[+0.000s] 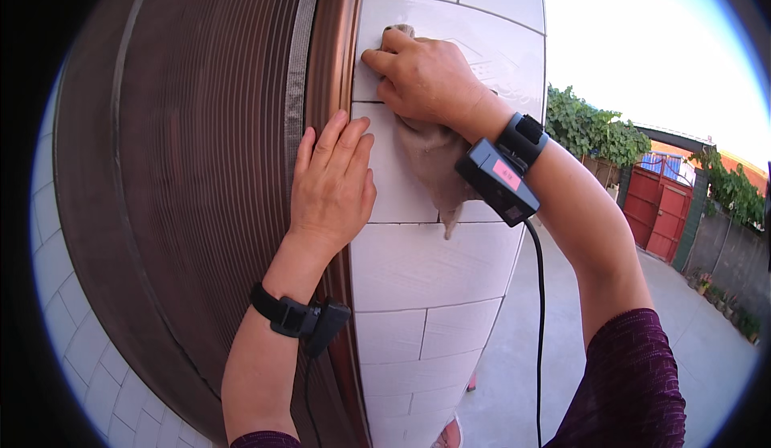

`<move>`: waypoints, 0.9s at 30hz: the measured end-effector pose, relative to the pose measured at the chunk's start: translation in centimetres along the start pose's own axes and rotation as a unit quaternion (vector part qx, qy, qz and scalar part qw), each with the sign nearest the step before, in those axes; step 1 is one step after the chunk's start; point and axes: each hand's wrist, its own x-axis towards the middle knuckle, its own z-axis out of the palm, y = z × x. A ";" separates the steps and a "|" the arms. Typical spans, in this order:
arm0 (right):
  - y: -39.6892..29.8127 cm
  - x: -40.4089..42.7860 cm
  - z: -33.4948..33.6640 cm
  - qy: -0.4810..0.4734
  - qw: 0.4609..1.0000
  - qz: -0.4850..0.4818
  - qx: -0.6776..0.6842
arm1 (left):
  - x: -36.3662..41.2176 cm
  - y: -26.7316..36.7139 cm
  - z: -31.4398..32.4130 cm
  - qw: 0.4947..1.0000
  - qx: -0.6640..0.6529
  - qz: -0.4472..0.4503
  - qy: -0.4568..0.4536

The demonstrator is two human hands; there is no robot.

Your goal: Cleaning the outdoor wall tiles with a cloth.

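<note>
My right hand (pixel 424 77) grips a wet-looking brownish-grey cloth (pixel 430 153) against the upper part of a white tiled wall (pixel 421 261). Most of the cloth hangs below the hand, ending in a narrow tip. Water streaks show on the tile beside the knuckles. My left hand (pixel 334 177) lies flat with fingers pointing up, resting on the brown door frame (pixel 334 44) where it meets the tiles, and holds nothing. Each wrist wears a black strap with a small box and a cable.
A dark pleated screen (pixel 199 147) fills the left side, beside the frame. At right, beyond the wall's edge, lies a concrete yard (pixel 602 351) with a red metal gate (pixel 656 207), leafy vines (pixel 596 126) and potted plants (pixel 726 306). A foot (pixel 449 435) shows at the bottom.
</note>
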 end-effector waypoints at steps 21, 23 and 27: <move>1.2 0.5 -0.3 -0.005 0.993 -0.068 -0.092 | -0.1 0.0 0.0 1.000 -0.002 -0.003 -0.006; 1.0 0.2 -0.4 -0.004 0.993 -0.069 -0.092 | -0.1 0.0 0.1 1.000 -0.007 0.002 -0.005; 1.3 -1.3 -0.9 -0.004 0.994 -0.086 -0.071 | -0.1 0.1 0.0 1.000 -0.012 0.005 -0.006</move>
